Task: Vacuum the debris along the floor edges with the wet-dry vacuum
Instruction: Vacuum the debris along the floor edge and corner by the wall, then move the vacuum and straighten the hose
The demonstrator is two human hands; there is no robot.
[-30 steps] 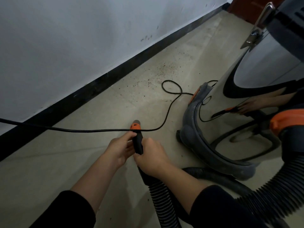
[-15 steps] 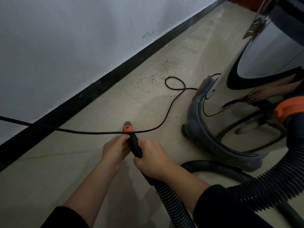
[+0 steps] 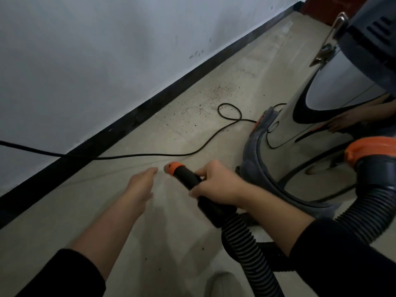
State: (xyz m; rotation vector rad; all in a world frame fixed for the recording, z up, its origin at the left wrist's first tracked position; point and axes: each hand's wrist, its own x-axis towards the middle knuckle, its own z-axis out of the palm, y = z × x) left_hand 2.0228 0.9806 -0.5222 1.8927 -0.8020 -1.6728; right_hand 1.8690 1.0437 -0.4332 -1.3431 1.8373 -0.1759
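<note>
- Lower right of the frame: the ribbed hose [image 3: 246,251] bends sharply below the grip. A hard pull forward could kink it or drag the vacuum canister [image 3: 321,129] along.
- Mid-frame: the power cord [image 3: 150,155] runs across the floor [image 3: 64,221] between the nozzle and the dirt. A low sweep forward would likely snag it or pull it against the opening.
- Upper centre: the debris [image 3: 214,95] lies scattered near the black baseboard [image 3: 128,123], just beside the cord's loop [image 3: 230,111]. The loop could shield some grains, and a nozzle carried too high would leave them behind.
- The right hand [image 3: 216,186] has its fingers wrapped around the black handle [image 3: 188,179] behind the orange nozzle tip [image 3: 172,168]. The tip points toward the upper left, well apart from the debris.
- The left hand [image 3: 141,185] reaches forward with its fingers straight and holding nothing, the fingertips just beside the nozzle tip.
</note>
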